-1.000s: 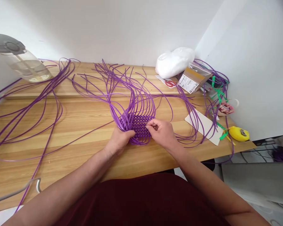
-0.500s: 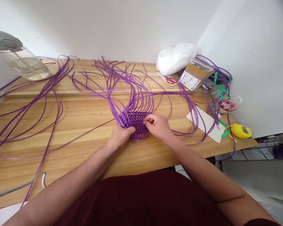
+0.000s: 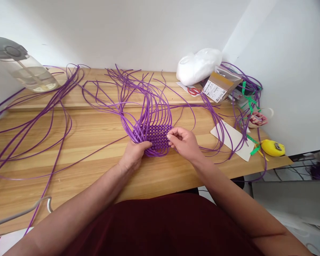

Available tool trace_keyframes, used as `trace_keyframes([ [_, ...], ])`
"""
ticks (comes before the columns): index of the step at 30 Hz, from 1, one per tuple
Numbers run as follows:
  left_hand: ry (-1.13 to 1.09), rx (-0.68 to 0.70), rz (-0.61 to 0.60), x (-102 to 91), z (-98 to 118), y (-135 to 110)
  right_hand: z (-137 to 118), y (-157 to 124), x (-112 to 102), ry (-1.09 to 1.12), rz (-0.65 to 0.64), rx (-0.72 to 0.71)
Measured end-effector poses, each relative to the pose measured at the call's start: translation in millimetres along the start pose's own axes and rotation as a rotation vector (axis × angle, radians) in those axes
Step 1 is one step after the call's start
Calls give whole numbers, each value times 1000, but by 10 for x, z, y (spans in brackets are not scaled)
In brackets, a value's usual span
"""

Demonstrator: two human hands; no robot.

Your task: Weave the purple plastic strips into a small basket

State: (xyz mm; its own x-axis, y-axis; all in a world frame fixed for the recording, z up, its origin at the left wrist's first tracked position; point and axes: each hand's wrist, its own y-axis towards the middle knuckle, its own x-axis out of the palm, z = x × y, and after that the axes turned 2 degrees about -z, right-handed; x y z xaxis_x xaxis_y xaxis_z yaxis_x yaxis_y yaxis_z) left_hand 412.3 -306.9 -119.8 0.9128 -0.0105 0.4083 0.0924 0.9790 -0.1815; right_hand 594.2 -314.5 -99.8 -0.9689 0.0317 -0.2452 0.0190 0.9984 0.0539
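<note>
A small purple woven piece [image 3: 156, 137] lies near the middle of the wooden table [image 3: 90, 142]. Long loose purple strands [image 3: 149, 103] rise from its far side and fan out over the table. My left hand [image 3: 134, 154] grips the piece's near left edge with curled fingers. My right hand [image 3: 184, 142] sits at its right edge, thumb and fingertips pinched on a strand there.
A clear water bottle [image 3: 24, 69] lies at the back left. At the back right are a white plastic bag [image 3: 198, 65], a labelled packet [image 3: 220, 87], red scissors [image 3: 193, 91], a white paper sheet [image 3: 233, 138] and a yellow tape measure [image 3: 273, 147]. A metal hook [image 3: 46, 204] is at near left.
My right hand's fingertips shifted slightly along the woven piece's right edge. The left hand kept its grip. The view moved a little.
</note>
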Motion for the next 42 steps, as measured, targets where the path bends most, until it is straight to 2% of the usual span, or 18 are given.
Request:
trace_keyframes([
  [5,-1,35,25,20,1,-28,-85,-259,-117,11,57,26],
  [14,8,63,31,51,25,-72,-135,-442,-166,-223,1,42],
  [22,-30,35,16,35,35,-65,-45,-425,-92,49,19,219],
  [27,-121,1,-17,115,100,-119,-7,-391,-53,156,77,198],
  [31,-191,-94,-64,178,121,-167,55,-371,-49,245,72,215],
  [34,-206,-164,-42,185,112,-183,98,-370,-44,311,72,249],
  [38,-248,-269,-30,162,106,-189,90,-381,-42,325,77,263],
  [42,-294,-276,-63,166,109,-186,23,-381,-37,300,92,228],
])
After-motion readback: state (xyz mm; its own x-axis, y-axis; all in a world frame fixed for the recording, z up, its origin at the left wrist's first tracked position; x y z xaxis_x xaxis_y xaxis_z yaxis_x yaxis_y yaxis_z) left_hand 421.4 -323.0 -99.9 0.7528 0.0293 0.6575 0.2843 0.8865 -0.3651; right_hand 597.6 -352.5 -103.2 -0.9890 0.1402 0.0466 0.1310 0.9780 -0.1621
